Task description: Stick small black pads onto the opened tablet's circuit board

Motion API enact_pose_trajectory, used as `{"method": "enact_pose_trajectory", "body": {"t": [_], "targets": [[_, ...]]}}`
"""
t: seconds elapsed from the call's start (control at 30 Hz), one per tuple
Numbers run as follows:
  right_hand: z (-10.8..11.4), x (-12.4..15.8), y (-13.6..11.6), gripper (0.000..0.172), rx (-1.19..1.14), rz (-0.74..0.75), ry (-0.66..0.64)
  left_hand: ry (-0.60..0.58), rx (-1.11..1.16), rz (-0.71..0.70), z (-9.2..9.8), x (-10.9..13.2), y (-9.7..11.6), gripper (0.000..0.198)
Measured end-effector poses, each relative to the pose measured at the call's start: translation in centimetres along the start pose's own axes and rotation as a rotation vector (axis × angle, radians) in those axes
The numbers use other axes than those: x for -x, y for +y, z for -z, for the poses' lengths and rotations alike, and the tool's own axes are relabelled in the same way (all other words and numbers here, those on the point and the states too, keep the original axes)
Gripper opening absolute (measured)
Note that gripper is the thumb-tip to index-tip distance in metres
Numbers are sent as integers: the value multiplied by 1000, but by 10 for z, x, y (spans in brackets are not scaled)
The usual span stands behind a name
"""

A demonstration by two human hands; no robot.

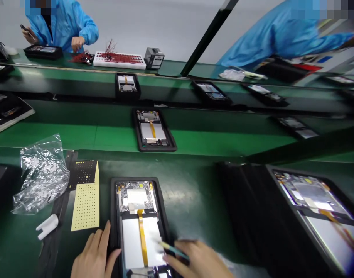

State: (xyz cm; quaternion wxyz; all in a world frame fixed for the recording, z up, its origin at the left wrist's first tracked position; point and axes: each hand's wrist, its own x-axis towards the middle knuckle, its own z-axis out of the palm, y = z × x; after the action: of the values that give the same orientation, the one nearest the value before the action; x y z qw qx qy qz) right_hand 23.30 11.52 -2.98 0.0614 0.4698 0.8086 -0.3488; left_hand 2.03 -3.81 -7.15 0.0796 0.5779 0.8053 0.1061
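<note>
Green benches (78,135) run across the room, and people in blue coats (67,23) work at the far side. On the near bench, from the left, lie a shiny bag (41,173), a small white tube (47,226) and a yellow dotted sheet (86,200). Next comes the left hand (94,258), flat and open, touching the edge of a black tray (113,216) with an open tablet (138,224) inside. Over the tablet's low right part, the right hand (200,260) pinches green tweezers (172,249). More trays (310,216) sit to the right
</note>
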Motion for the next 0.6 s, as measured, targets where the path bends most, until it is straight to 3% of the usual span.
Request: {"method": "enact_pose_trajectory", "body": {"t": [0.1,0.2,0.3,0.37,0.47,0.6], "targets": [[29,-14,-29,36,-297,232,142,41,87,-118,30,-17,-10,28],[46,-29,-59,44,-718,432,199,210,98,4,65,-47,-27,30],[47,-44,-79,44,-1024,521,228,369,46,97,90,-87,-53,51],[42,-52,-86,43,-1149,540,214,312,52,95,95,-115,-73,54],[31,-60,-92,41,-1302,530,151,139,113,40,86,-148,-95,54],[18,-64,-91,23,-1325,476,143,78,147,21,82,-155,-99,53]]}}
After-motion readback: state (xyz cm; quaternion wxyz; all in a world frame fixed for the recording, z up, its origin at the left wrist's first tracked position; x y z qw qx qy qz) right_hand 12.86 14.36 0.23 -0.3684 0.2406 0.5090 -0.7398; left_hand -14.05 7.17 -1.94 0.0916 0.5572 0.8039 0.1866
